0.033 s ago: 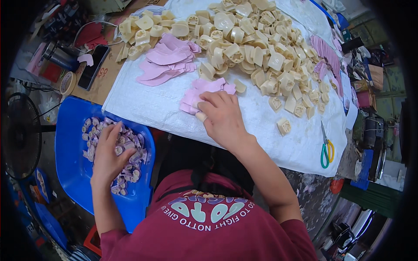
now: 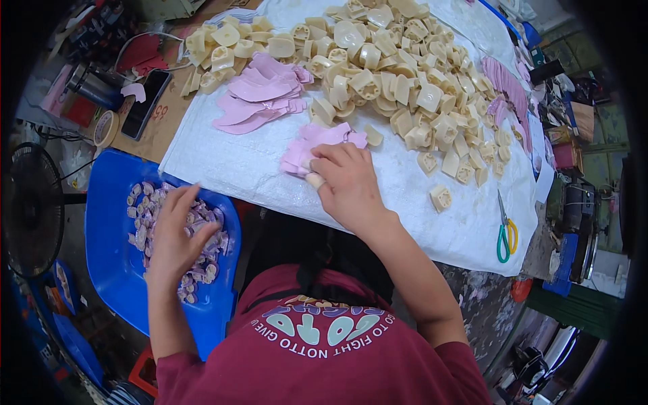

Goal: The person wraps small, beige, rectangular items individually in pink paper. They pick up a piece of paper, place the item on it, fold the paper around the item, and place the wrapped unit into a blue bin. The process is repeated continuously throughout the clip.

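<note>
Creased white sheet (image 2: 236, 167) under a heap of glossy, rounded cream pieces (image 2: 405, 88). Smooth blue plastic tub (image 2: 111, 216) beside it. Left hand (image 2: 172, 239) open over the tub's crumpled purple bits (image 2: 143, 209); right hand (image 2: 349, 183) bent on thin pink pieces (image 2: 295, 154) on sheet, can't tell if pinching.

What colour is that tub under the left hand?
The tub is blue, clearest in the head view.

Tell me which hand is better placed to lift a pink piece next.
Probably the right hand: it is at the small pink pile on the white sheet, while the left hand is over the blue tub.
</note>
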`<state>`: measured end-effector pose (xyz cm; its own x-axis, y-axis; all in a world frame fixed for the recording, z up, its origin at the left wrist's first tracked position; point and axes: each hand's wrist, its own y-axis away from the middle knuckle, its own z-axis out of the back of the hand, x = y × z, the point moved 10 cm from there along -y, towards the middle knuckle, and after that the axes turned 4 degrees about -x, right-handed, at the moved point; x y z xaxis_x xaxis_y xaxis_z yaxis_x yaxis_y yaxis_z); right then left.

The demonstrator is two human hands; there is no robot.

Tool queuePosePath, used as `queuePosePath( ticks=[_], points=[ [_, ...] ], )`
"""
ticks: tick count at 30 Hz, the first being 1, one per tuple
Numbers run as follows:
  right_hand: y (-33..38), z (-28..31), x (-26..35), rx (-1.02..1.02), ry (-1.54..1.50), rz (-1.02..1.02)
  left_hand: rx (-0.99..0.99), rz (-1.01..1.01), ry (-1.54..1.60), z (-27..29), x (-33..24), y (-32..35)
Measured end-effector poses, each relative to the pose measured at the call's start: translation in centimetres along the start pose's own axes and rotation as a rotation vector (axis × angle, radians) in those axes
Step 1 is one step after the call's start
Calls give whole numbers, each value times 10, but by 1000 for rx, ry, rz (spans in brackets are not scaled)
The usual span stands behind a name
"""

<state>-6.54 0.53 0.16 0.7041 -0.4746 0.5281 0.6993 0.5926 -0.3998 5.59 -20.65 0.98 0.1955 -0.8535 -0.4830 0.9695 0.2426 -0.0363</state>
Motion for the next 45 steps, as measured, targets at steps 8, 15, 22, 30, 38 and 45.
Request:
queuePosePath(
  ticks=[8, 15, 22, 30, 38, 45],
  points=[
    [26, 9, -76, -214, -896, -692, -82, -368, 534, -74, -102, -68],
    [8, 81, -64, -532, -1204, -390, -359, -425, 502, -38, -110, -62],
    [13, 54, 20, -60, -315, 272, 467, 353, 1467, -146, -92, -74],
    [19, 74, -33, -481, -459, -238, 40, 326, 1382, -112, -89, -93],
    [16, 38, -54, -297, -975, -687, 42, -137, 1126, -82, -152, -71],
    [21, 41, -55, -196, -1166, -711, 163, -26, 1247, -85, -158, -74]
  ],
)
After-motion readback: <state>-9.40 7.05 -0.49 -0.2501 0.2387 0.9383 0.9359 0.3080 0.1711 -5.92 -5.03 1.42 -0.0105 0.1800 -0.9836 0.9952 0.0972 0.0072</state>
